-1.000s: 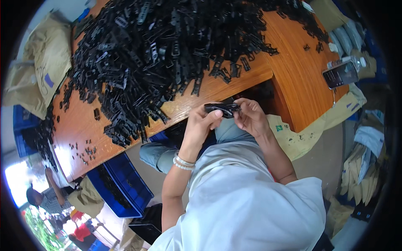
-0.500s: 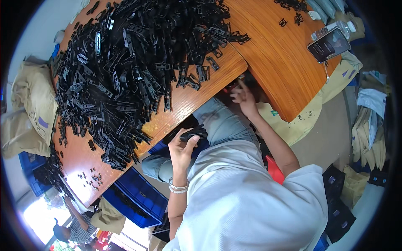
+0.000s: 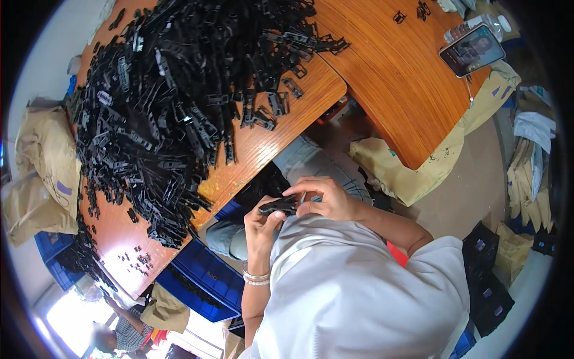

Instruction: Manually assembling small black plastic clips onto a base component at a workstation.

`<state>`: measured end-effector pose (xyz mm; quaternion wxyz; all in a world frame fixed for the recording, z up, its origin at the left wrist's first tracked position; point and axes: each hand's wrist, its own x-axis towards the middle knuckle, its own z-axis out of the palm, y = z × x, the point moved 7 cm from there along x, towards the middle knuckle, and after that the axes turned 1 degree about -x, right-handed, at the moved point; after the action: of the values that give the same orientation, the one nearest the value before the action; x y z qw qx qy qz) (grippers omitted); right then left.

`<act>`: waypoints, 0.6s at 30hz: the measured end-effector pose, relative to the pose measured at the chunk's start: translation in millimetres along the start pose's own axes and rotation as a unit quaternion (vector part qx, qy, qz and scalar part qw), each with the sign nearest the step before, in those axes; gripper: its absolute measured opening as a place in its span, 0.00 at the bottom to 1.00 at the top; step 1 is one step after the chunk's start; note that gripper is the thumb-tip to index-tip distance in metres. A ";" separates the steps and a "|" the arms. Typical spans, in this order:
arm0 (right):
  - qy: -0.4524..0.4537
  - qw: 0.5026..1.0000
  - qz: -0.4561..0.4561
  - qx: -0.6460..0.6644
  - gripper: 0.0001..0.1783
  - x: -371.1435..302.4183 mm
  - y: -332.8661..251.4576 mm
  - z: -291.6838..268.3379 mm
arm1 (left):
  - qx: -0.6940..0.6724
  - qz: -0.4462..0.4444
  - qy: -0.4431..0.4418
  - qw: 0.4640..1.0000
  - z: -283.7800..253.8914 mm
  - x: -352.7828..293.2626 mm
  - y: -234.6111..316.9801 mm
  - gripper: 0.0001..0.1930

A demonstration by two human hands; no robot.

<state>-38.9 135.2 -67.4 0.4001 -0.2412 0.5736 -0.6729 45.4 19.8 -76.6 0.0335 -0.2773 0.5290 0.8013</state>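
My left hand [image 3: 260, 226] is closed around black plastic clips [image 3: 278, 207], held low over my lap just off the table's edge. How many clips lie in the grip I cannot tell. My right hand [image 3: 326, 200] meets them from the right, its thumb and fingers bent together at their end. Something thin and light shows between those fingertips, too small to name. Beyond my hands, a large heap of similar black plastic clips [image 3: 161, 119] covers much of the wooden table [image 3: 257, 152].
Blue crates [image 3: 200, 293] stand below the table's near left edge. A phone [image 3: 472, 50] leans by a clear bottle [image 3: 496, 27] at the far right. Brown paper [image 3: 382, 161] hangs under the right tabletop. A brown sack [image 3: 48, 155] sits left; another person [image 3: 128, 329] is at lower left.
My right hand has come back from the gap between the tabletops to the clips in my left hand. My left hand keeps its hold. The view has shifted slightly.
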 end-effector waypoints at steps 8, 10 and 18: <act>0.066 0.996 -0.043 0.031 0.14 -8.9 10.3 -8.7 | 0.069 -0.049 -0.021 0.996 10.3 6.6 3.6 0.12; 0.076 0.996 -0.045 0.031 0.13 -11.4 15.1 -10.3 | 0.077 -0.050 -0.020 0.996 10.9 10.1 0.4 0.13; 0.088 0.994 -0.049 0.031 0.11 -9.5 18.5 -18.6 | 0.001 -0.082 -0.025 0.996 16.3 21.1 -3.6 0.12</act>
<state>-43.2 153.3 -88.2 0.3216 -0.1965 0.5728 -0.7279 22.2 30.5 -85.1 0.1129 -0.2995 0.5042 0.8021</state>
